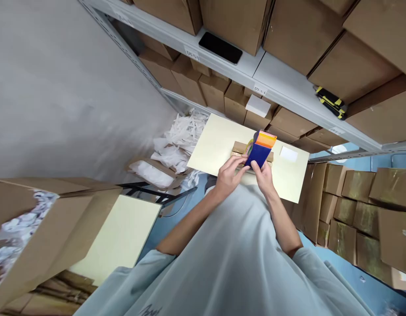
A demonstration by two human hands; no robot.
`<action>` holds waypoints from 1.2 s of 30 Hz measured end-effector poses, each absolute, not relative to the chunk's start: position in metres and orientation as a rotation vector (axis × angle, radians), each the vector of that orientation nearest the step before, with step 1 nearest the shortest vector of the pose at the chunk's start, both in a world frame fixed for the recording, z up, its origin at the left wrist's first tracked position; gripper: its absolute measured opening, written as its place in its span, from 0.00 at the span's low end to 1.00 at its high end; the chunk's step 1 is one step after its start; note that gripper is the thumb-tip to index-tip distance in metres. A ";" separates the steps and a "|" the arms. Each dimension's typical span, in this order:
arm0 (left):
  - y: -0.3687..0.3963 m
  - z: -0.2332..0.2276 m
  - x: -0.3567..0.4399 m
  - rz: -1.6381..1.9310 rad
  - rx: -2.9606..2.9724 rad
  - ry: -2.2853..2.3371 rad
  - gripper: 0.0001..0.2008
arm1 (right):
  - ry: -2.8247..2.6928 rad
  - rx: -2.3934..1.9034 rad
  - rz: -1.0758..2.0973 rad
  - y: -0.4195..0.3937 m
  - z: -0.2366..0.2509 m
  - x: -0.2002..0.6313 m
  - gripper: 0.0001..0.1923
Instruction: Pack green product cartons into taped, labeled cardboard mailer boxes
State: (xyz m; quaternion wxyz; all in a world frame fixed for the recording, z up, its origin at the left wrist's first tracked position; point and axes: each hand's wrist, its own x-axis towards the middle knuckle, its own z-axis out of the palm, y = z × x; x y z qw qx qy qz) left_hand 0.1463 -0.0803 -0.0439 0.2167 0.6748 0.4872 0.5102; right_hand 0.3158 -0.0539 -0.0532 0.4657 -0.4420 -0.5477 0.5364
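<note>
We have a grey wall (74, 87) rising on the left and, across the top of our view, a metal shelf (282, 66) loaded with brown boxes. To the right, brown cartons (344, 243) stand stacked, several with shiny tape over them. Below us spreads our own pale shirt (235, 250), and at lower left sits an open carton (64, 228) with crumpled paper inside, beside a cream panel (123, 237). In front of us lies a cream tabletop (203, 149), with a heap of shredded white paper (189, 131) beyond its left edge. On the middle of the tabletop rests a small cardboard box (239, 146), partly hidden behind our hands. Our left hand (229, 175) has its fingers stretched forward and bunched, thumb and fingertips a narrow gap apart at the lower left edge of the blue-and-orange item; we cannot tell whether they grip it. Our right hand (264, 176) holds that same blue-and-orange item (258, 154), thumb on the blue face and the other fingers behind; it is tilted in front of the small cardboard box, orange end uppermost, a yellow-green curved rim showing at its left. On the shelf above lie a black phone (220, 47) and, farther right, black-and-yellow cutters (331, 102). A small white card (289, 154) lies on the tabletop's right part.
</note>
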 end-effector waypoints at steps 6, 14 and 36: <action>-0.077 0.006 0.107 1.438 1.840 1.394 0.21 | -1.547 -1.077 1.213 -0.080 -0.046 0.321 0.31; -0.065 0.072 0.079 1.200 1.941 1.211 0.19 | -2.033 -0.975 0.897 -0.090 -0.021 0.352 0.15; -0.077 -0.048 0.090 1.373 1.279 1.461 0.15 | -2.494 -1.161 1.630 -0.023 0.049 0.412 0.24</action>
